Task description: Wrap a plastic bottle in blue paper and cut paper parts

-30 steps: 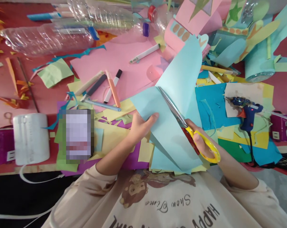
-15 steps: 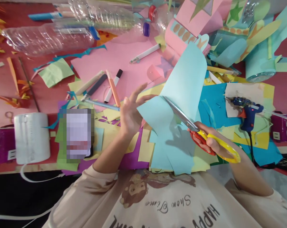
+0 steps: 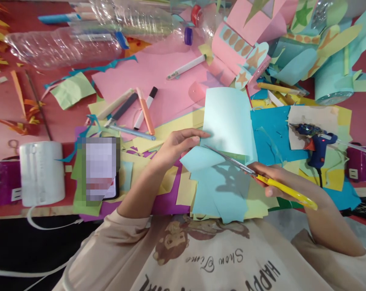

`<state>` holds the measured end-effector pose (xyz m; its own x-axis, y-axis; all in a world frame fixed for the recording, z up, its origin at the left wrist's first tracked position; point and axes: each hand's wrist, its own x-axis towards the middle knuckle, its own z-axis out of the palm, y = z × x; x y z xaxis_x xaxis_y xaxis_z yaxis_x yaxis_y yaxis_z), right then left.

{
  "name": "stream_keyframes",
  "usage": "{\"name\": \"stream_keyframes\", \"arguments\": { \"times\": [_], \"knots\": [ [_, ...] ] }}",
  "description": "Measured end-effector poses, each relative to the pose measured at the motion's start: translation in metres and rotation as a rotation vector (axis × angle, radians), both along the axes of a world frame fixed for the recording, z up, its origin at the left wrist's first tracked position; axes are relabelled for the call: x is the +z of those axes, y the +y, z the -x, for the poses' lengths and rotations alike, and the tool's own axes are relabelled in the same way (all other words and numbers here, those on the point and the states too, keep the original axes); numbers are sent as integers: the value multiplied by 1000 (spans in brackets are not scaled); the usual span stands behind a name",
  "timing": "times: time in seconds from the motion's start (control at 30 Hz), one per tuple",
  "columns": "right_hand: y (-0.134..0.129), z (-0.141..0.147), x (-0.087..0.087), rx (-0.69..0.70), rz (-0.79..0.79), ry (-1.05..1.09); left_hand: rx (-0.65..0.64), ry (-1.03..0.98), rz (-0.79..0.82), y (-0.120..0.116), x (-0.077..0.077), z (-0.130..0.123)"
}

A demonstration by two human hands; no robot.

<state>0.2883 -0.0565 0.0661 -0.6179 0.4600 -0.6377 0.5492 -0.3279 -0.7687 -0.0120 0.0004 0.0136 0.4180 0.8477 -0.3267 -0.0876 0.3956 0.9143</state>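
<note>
A light blue sheet of paper (image 3: 227,121) is pinched at its lower left edge by my left hand (image 3: 184,143), thumb and fingers close together. My right hand (image 3: 272,178) grips scissors (image 3: 287,190) with yellow and red handles. Their blades point left, nearly together, along the sheet's lower edge. Just below the blades lies a light blue flap (image 3: 201,161); whether it is still joined to the sheet I cannot tell. Under both hands, more light blue paper (image 3: 221,198) rests in a pile on yellow and purple sheets.
A blue glue gun (image 3: 318,149) lies on paper at the right. Several markers (image 3: 145,111) and a phone (image 3: 111,190) are left of my hands. Plastic bottles (image 3: 64,46) line the back left. Pink and light blue paper crafts (image 3: 235,44) fill the back right. A white case (image 3: 41,173) sits far left.
My left hand has moved right and its fingers have come together on the sheet. The sheet has turned and dropped lower. The scissors have tipped flatter and their blades have closed.
</note>
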Motion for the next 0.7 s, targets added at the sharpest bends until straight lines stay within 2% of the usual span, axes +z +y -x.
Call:
{"name": "stream_keyframes", "arguments": {
  "times": [0.23,0.5,0.7],
  "knots": [
    [1,-3,-6,78,-229,-30,-90,47,69,0,7,-3],
    [9,-12,7,93,-227,-72,-251,159,-23,-2,12,1],
    [11,-33,7,69,-168,-30,-252,150,-36,-4,14,0]
  ]
}}
